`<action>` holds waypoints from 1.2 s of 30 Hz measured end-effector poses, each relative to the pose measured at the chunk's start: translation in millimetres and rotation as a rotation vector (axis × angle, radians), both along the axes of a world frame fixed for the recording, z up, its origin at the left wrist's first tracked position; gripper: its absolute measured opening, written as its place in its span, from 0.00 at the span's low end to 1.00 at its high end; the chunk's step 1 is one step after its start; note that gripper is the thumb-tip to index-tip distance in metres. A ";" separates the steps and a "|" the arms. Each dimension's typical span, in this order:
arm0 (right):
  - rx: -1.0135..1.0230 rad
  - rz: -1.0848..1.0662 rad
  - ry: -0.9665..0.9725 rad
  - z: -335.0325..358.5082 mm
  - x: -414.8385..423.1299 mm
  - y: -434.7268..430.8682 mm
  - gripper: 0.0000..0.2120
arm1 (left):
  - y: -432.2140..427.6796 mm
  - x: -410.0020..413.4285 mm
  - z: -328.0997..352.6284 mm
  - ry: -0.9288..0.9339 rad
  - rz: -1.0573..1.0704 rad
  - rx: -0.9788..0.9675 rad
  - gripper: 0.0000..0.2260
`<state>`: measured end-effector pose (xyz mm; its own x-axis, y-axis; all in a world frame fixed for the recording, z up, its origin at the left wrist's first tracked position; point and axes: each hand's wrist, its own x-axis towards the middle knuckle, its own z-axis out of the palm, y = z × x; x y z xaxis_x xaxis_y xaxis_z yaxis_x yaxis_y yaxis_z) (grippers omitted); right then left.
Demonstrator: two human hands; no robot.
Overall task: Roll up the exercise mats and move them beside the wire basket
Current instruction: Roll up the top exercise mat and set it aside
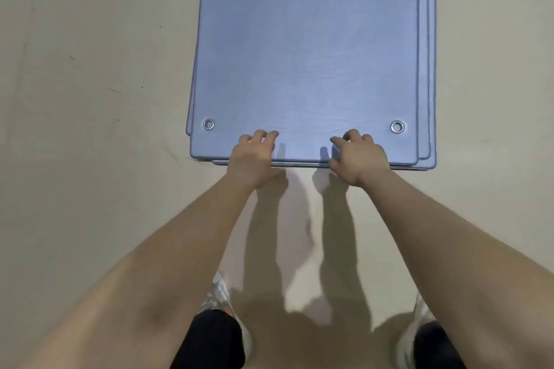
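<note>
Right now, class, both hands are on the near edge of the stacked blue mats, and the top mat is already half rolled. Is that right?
Not quite. The head view shows the top mat lying fully flat, not rolled at all. The rest holds: the left hand and right hand are on the near edge of the stacked blue mats.

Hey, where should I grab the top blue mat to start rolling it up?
Take the top mat by its near short edge, between the two eyelets, coming from your own side, where your left hand and right hand rest. It lies flat, running lengthwise away from you, so that edge rolls straight forward.
</note>
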<state>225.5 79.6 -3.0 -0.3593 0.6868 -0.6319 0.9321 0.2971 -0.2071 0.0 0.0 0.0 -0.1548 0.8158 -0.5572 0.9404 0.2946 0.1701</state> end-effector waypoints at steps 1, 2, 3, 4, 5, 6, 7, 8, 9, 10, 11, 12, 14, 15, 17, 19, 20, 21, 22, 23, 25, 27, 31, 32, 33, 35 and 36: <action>0.042 0.047 0.000 -24.5 -4.6 -1.7 0.27 | 1.4 -2.0 -23.6 0.021 -0.043 0.007 0.39; 0.086 0.080 -0.012 -46.1 -7.1 -1.9 0.29 | 3.1 -5.5 -45.7 0.064 -0.067 -0.001 0.41; 0.133 0.125 -0.021 -73.3 -7.5 -5.3 0.31 | 3.8 -9.9 -69.8 0.091 -0.104 -0.011 0.43; 0.163 0.165 -0.031 -92.7 -8.3 -11.1 0.33 | 3.4 -13.1 -88.2 0.104 -0.124 -0.032 0.43; 0.237 0.175 -0.023 -111.7 -7.0 -13.3 0.33 | 4.8 -16.4 -104.9 0.117 -0.144 -0.010 0.43; 0.318 0.185 -0.021 -125.0 -4.4 -13.6 0.33 | 5.4 -18.1 -118.0 0.131 -0.154 0.036 0.41; 0.407 0.205 -0.005 -137.2 -0.2 -13.3 0.32 | 3.9 -20.2 -128.0 0.142 -0.155 0.093 0.39; 0.466 0.217 0.012 -142.1 2.3 -12.8 0.31 | 2.9 -22.8 -133.8 0.134 -0.159 0.146 0.38; 0.509 0.242 0.028 -147.2 5.0 -12.7 0.31 | 1.8 -26.2 -137.8 0.131 -0.157 0.174 0.37; 0.523 0.259 0.042 -149.5 7.2 -13.9 0.29 | 0.1 -30.3 -139.5 0.108 -0.146 0.170 0.37; 0.540 0.273 0.067 -149.6 8.7 -15.0 0.27 | -1.5 -33.7 -138.5 0.087 -0.147 0.165 0.36; 0.549 0.274 0.094 -145.7 10.0 -16.2 0.24 | -2.4 -35.2 -135.9 0.068 -0.158 0.164 0.34; 0.541 0.222 0.151 -133.6 7.5 -17.1 0.14 | -2.4 -34.1 -129.0 0.083 -0.207 0.182 0.26; 0.523 0.172 0.169 -124.5 4.6 -16.9 0.11 | -2.0 -32.4 -123.5 0.091 -0.228 0.224 0.21; 0.476 0.075 0.178 -100.0 -1.3 -15.2 0.12 | -1.7 -25.8 -102.4 0.089 -0.203 0.300 0.12; 0.438 0.009 0.181 -73.8 -0.8 -15.8 0.15 | -3.4 -17.1 -74.0 0.091 -0.163 0.317 0.11; 0.420 -0.013 0.181 -60.1 2.8 -19.9 0.16 | -8.4 -12.2 -60.5 0.100 -0.161 0.311 0.12; 0.413 -0.027 0.184 -47.2 8.2 -28.4 0.16 | -17.7 -6.1 -48.0 0.109 -0.163 0.296 0.13; 0.413 -0.039 0.186 -35.3 14.8 -40.1 0.16 | -29.7 0.9 -36.1 0.112 -0.165 0.279 0.13; 0.420 -0.043 0.189 -24.9 22.4 -53.5 0.16 | -43.1 7.8 -24.4 0.107 -0.165 0.258 0.14; 0.430 -0.034 0.157 -7.3 38.2 -77.6 0.17 | -66.9 19.0 -2.5 0.077 -0.151 0.206 0.16; 0.417 -0.018 0.109 7.3 51.0 -92.1 0.17 | -84.4 23.2 13.2 0.034 -0.117 0.181 0.16; 0.625 0.053 0.124 15.1 51.4 -102.1 0.12 | -97.9 25.0 23.8 0.053 -0.052 0.261 0.15; 0.730 0.069 0.130 12.0 47.5 -103.0 0.10 | -94.7 24.6 23.8 0.069 -0.028 0.300 0.14; 0.814 0.055 0.137 8.2 43.0 -103.4 0.09 | -89.4 24.6 23.0 0.083 0.002 0.350 0.13; 0.910 0.009 0.164 -1.4 33.9 -99.6 0.07 | -74.4 24.7 16.3 0.118 0.032 0.466 0.13; 0.935 -0.001 0.165 -7.4 31.4 -96.7 0.05 | -66.8 25.4 10.5 0.158 0.019 0.520 0.13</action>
<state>256.9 -17.0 -10.3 -0.3938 0.8892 0.2330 0.9128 0.4082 -0.0151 25.4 -66.8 10.5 -0.2212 0.9739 -0.0499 0.9617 0.2264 0.1546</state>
